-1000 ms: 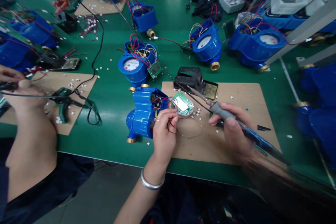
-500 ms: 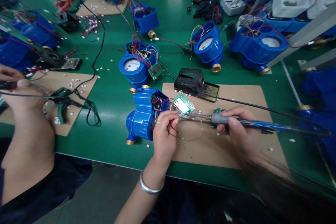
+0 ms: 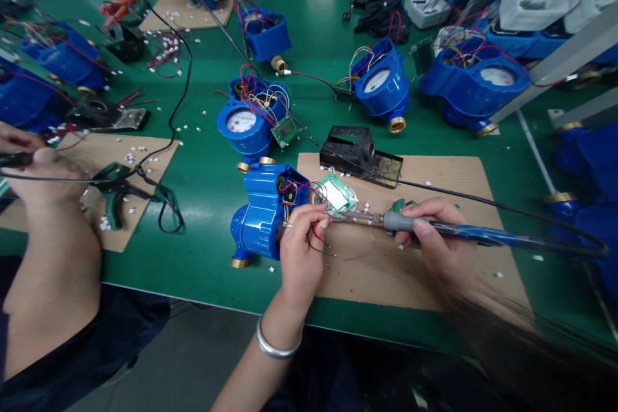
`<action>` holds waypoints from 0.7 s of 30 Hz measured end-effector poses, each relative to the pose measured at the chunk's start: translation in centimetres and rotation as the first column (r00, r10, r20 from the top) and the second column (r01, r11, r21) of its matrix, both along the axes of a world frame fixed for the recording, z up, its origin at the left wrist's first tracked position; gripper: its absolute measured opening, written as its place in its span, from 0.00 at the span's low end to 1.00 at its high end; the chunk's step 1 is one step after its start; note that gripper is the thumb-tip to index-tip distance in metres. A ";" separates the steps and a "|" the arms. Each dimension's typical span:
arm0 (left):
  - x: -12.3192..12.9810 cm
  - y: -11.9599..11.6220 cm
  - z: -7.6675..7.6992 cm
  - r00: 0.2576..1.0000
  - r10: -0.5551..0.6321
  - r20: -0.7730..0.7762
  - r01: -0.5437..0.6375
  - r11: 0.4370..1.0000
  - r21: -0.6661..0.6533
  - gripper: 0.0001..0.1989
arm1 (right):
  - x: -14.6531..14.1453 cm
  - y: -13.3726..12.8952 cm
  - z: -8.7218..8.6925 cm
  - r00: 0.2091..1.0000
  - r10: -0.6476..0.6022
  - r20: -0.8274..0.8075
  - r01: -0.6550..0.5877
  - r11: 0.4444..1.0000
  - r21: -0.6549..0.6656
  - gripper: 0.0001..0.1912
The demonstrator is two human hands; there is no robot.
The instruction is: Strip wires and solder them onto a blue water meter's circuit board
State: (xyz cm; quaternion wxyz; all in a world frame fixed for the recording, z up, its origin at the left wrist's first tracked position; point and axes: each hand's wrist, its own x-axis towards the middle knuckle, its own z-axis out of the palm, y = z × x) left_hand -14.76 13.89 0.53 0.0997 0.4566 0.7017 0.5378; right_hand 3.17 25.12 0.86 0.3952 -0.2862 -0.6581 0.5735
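My left hand (image 3: 302, 251), wearing a silver bangle, pinches thin red and black wires (image 3: 316, 230) at the edge of a green circuit board (image 3: 338, 193) with a pale screen. My right hand (image 3: 444, 244) is closed around a soldering iron (image 3: 403, 222). The iron's tip points left and reaches the board's lower edge beside my left fingertips; whether it touches is too small to tell. Wires run from the board into an open blue water meter (image 3: 265, 209) lying on its side. Something green (image 3: 403, 205) shows partly behind my right fingers.
A black iron stand (image 3: 347, 145) with a sponge tray sits behind the board on a cardboard sheet (image 3: 386, 270). More blue meters (image 3: 381, 80) with loose wires stand farther back. A co-worker's arm (image 3: 53, 238) is at left, near a green-handled tool (image 3: 114, 193). Black cords cross the bench.
My right hand and the soldering iron have shifted slightly left, toward the board. My left hand keeps its pinch almost in the same place.
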 end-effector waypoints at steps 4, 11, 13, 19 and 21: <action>0.0 0.1 0.1 1.000 0.000 -0.001 0.000 1.000 0.002 0.05 | 0.0 0.1 -0.1 1.000 -0.006 0.002 0.006 1.000 0.010 0.03; 0.1 0.1 0.1 1.000 0.000 -0.004 0.000 1.000 0.002 0.04 | 0.1 0.1 -0.1 1.000 -0.005 -0.017 0.005 1.000 0.000 0.04; 0.0 0.1 0.0 1.000 -0.001 -0.005 0.001 1.000 0.000 0.04 | 0.0 0.0 -0.1 0.997 -0.024 -0.074 0.021 0.999 -0.038 0.05; 0.1 0.1 0.0 1.000 -0.006 -0.008 0.006 1.000 -0.012 0.05 | -0.3 0.0 0.0 0.983 -0.091 -0.158 0.078 0.994 -0.083 0.07; 0.1 0.0 0.1 1.000 -0.009 -0.004 0.009 1.000 -0.008 0.04 | -0.4 0.0 0.0 0.981 -0.095 -0.167 0.083 0.994 -0.074 0.08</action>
